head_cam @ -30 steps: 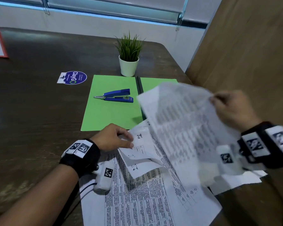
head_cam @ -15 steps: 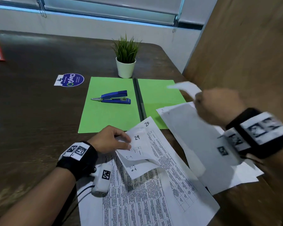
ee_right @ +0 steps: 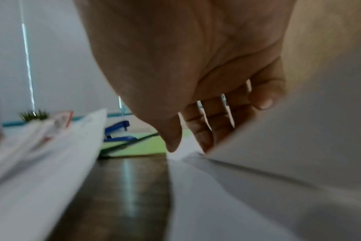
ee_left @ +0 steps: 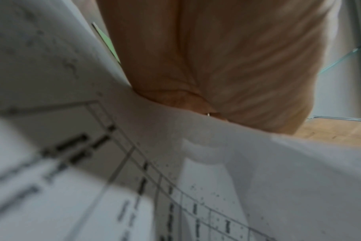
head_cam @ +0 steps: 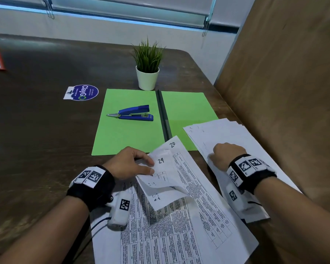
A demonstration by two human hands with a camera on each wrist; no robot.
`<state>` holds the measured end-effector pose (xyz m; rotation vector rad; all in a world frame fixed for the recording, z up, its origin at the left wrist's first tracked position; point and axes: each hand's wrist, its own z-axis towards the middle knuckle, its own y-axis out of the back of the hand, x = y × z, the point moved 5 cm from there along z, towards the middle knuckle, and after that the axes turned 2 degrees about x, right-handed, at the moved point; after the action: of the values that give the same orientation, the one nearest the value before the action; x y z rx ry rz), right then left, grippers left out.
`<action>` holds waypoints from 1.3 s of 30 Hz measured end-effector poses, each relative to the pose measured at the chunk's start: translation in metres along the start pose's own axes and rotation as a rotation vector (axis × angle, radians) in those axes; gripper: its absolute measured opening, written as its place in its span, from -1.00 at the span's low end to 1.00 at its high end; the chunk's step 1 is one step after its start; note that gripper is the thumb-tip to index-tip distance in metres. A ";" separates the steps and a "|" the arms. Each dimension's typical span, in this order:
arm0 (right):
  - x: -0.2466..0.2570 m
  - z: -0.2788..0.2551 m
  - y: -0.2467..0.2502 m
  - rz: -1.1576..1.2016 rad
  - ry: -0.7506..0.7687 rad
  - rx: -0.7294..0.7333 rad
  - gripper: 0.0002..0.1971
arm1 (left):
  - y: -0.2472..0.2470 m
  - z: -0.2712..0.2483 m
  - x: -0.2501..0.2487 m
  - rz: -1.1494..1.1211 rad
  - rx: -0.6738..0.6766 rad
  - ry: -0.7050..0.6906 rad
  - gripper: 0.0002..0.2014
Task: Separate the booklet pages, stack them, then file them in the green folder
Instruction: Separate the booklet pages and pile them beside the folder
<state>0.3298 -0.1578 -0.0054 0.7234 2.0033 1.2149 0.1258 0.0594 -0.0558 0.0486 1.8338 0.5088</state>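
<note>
The dark wooden table (head_cam: pixel 38 130) fills most of the room in front of the person. On it the green folder (head_cam: pixel 130 134) lies open and flat, its dark spine running down the middle, just this side of a small potted plant (head_cam: pixel 148 71). The booklet pages (head_cam: pixel 171 225) lie near the table's front edge, printed with tables, the top sheets curling up where "29" and "20" are handwritten. To their right a stack of separated pages (head_cam: pixel 236 134) lies blank side up, its far corner overlapping the folder's right half. The left hand (head_cam: pixel 130 164) rests on the booklet's upper left corner, thumb and fingers pinching the lifted sheet. The right hand (head_cam: pixel 227 155) is on the separated stack, fingers curled down onto the paper; the wrist view shows the fingertips (ee_right: pixel 206 140) on a sheet, but I cannot tell whether they grip it. A blue stapler (head_cam: pixel 135 114) sits on the folder's left half. A round blue sticker (head_cam: pixel 82 92) lies left of the folder.
</note>
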 end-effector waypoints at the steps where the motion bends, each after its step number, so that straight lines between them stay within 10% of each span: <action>1: 0.001 -0.002 0.002 0.063 -0.003 -0.019 -0.63 | 0.000 0.000 -0.001 -0.004 -0.001 -0.001 -0.84; 5: 0.027 -0.030 0.007 0.590 0.154 -0.222 -0.66 | -0.009 -0.002 -0.007 0.034 0.028 -0.011 -0.83; 8: 0.060 -0.053 -0.018 1.043 0.307 -0.093 -0.74 | -0.014 -0.004 -0.009 0.064 0.046 -0.024 -0.82; 13: 0.074 -0.049 -0.056 1.232 0.305 -0.153 -0.83 | -0.016 -0.006 -0.009 0.094 0.031 -0.054 -0.71; 28: 0.073 -0.048 -0.062 1.271 0.399 -0.067 -0.40 | -0.014 -0.003 -0.008 0.013 0.009 -0.046 -0.56; 39: 0.082 -0.052 -0.058 1.192 0.527 -0.117 -0.82 | -0.012 -0.005 -0.006 -0.055 0.038 -0.087 -0.56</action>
<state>0.2327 -0.1483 -0.0615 1.8084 1.8071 2.3472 0.1264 0.0451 -0.0534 0.0456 1.7545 0.4271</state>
